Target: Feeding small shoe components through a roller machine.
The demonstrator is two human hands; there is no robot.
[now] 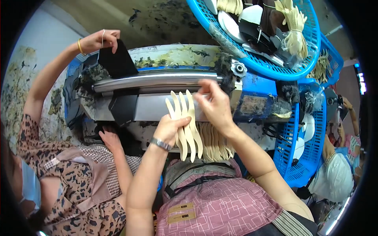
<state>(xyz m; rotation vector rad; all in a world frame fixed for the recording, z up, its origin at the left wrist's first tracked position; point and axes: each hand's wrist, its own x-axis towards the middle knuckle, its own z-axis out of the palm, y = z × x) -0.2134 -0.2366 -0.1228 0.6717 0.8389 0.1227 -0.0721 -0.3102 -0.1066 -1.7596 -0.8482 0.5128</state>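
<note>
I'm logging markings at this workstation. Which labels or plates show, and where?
Worn rectangular tan metal plate: on the blue machine body, right of the right hand.
Two small tan rectangular fabric tags: on the pink patterned apron, bottom centre.

1. Cream curved strips (pixel 185 124): a fanned bunch of flat, narrow pieces, standing roughly upright, their tips against the front of the steel roller (pixel 157 80).
2. More cream strips (pixel 215 143) hang bundled just below that roller.
</note>
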